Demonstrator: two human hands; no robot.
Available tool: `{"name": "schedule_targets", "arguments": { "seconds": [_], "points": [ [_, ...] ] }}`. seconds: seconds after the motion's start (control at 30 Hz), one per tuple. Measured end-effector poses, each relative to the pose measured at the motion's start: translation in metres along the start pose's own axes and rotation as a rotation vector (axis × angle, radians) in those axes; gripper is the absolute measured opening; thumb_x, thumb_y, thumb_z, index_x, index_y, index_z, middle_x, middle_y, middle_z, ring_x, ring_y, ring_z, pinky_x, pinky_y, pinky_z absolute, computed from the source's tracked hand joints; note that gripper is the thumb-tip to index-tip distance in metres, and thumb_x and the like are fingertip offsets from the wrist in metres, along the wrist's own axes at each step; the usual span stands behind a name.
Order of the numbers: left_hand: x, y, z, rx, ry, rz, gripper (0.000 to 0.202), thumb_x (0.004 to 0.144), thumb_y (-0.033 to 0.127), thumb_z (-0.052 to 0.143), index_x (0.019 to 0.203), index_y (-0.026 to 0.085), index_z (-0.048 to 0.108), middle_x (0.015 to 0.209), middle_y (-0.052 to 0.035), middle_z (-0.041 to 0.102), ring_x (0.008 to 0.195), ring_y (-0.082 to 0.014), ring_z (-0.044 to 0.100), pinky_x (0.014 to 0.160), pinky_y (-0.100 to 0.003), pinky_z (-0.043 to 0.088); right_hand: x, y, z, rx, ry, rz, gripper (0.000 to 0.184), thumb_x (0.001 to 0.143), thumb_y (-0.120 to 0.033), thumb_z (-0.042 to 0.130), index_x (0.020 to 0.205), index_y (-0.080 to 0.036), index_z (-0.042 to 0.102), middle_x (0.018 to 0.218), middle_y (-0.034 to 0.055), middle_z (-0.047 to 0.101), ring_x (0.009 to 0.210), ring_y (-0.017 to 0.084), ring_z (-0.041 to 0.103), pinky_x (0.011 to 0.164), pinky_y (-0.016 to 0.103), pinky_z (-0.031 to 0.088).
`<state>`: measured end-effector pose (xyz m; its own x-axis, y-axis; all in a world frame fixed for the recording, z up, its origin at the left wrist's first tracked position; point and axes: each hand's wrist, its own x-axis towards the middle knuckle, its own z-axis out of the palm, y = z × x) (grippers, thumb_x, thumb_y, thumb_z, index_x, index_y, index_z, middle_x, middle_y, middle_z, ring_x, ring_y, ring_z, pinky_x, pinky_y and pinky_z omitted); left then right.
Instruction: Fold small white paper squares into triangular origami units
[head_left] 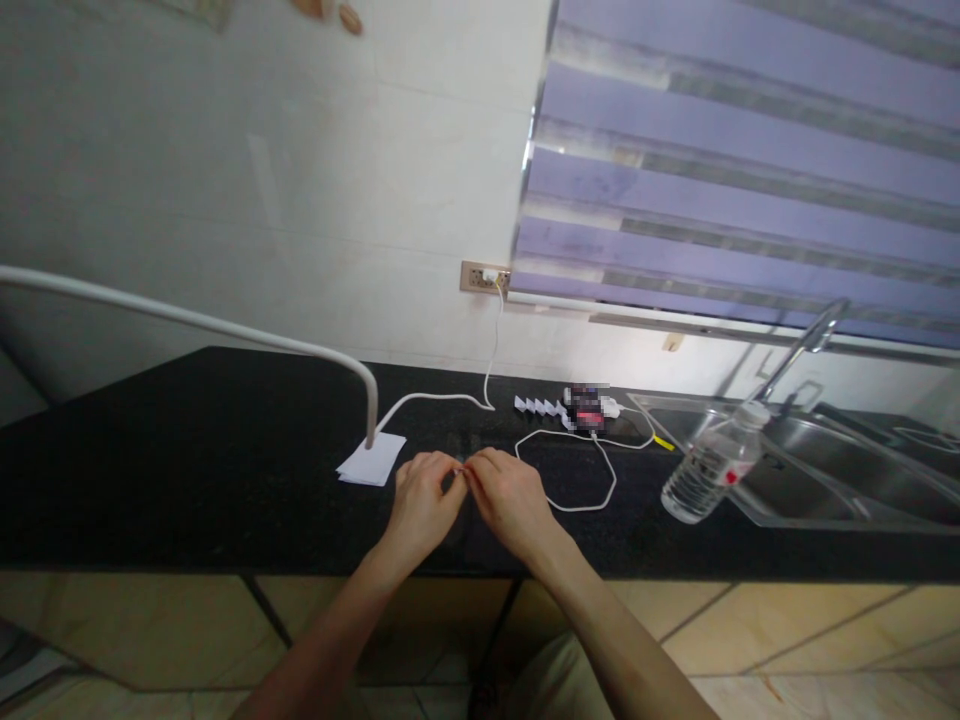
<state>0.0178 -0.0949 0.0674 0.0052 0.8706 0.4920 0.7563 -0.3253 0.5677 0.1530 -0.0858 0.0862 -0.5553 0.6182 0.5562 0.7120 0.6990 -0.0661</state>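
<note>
My left hand and my right hand meet fingertip to fingertip above the black counter. Both are closed in a pinch, and whatever lies between the fingers is too small and hidden to name. Just left of my left hand rests a small stack of white paper sheets. Beyond my right hand stands a row of small folded white paper pieces, beside a dark device that is partly blurred out. A white cable loops over the counter to the right of my right hand.
A clear water bottle stands by the steel sink with its faucet. A white flexible cord arches in from the left. A wall outlet holds a plug. The counter's front edge runs below my wrists.
</note>
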Motion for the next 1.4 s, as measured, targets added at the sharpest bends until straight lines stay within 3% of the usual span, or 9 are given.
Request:
{"name": "schedule_targets", "arguments": {
  "seconds": [0.1,0.23,0.4,0.57,0.83,0.97,1.4],
  "points": [
    [0.001,-0.003,0.001,-0.073,0.025,-0.011,0.011,0.071,0.019,0.049,0.065,0.02,0.059,0.077,-0.0034,0.061,0.082,-0.0194,0.052,0.078,-0.033,0.038,0.0,-0.001,-0.002,0.025,0.007,-0.006,0.018,0.088,-0.018,0.039,0.086,-0.017,0.057,0.08,0.0062,0.059,0.077,0.016,0.054,0.069,0.027,0.04],
    [0.004,-0.007,0.002,-0.31,0.073,-0.134,0.016,0.072,0.023,0.048,0.064,0.019,0.061,0.075,-0.0029,0.061,0.081,-0.0185,0.053,0.078,-0.031,0.039,-0.003,-0.005,-0.005,0.1,0.134,0.011,0.017,0.087,-0.019,0.042,0.092,-0.016,0.058,0.089,0.0078,0.058,0.083,0.017,0.052,0.074,0.03,0.039],
    [0.005,-0.006,0.0,-0.66,-0.025,-0.331,0.022,0.069,0.031,0.05,0.069,0.015,0.065,0.072,-0.0031,0.064,0.075,-0.0181,0.055,0.072,-0.029,0.04,-0.006,-0.006,-0.007,0.097,0.198,-0.018,0.015,0.083,-0.02,0.048,0.091,-0.018,0.061,0.095,0.0076,0.055,0.088,0.019,0.048,0.076,0.033,0.038],
    [0.003,-0.001,-0.005,-0.812,-0.071,-0.384,0.023,0.068,0.029,0.05,0.07,0.013,0.067,0.073,-0.0038,0.065,0.079,-0.0183,0.055,0.074,-0.029,0.038,-0.005,-0.005,-0.005,0.083,0.216,-0.006,0.016,0.083,-0.019,0.049,0.092,-0.018,0.062,0.094,0.0078,0.054,0.088,0.019,0.047,0.074,0.033,0.039],
    [0.004,0.002,-0.009,-0.858,-0.099,-0.366,0.025,0.071,0.029,0.048,0.073,0.013,0.067,0.075,-0.0037,0.065,0.08,-0.0177,0.055,0.075,-0.029,0.037,-0.005,-0.005,-0.006,0.09,0.241,-0.053,0.018,0.083,-0.02,0.048,0.096,-0.021,0.062,0.097,0.0072,0.053,0.09,0.019,0.046,0.076,0.033,0.038],
    [0.003,0.002,-0.01,-0.795,-0.087,-0.377,0.024,0.073,0.03,0.047,0.069,0.013,0.064,0.074,-0.0026,0.065,0.08,-0.0178,0.055,0.075,-0.028,0.038,-0.004,-0.003,-0.004,0.061,0.218,-0.028,0.016,0.084,-0.019,0.048,0.093,-0.019,0.061,0.094,0.0073,0.054,0.088,0.018,0.046,0.074,0.032,0.038],
    [-0.001,-0.006,-0.005,-0.606,-0.071,-0.257,0.033,0.078,0.033,0.036,0.081,0.018,0.066,0.084,-0.0016,0.068,0.086,-0.0196,0.057,0.078,-0.029,0.04,-0.005,-0.002,0.0,-0.031,0.193,0.003,0.017,0.086,-0.022,0.047,0.096,-0.019,0.06,0.088,0.0067,0.055,0.082,0.017,0.046,0.071,0.031,0.036]
  ]
}}
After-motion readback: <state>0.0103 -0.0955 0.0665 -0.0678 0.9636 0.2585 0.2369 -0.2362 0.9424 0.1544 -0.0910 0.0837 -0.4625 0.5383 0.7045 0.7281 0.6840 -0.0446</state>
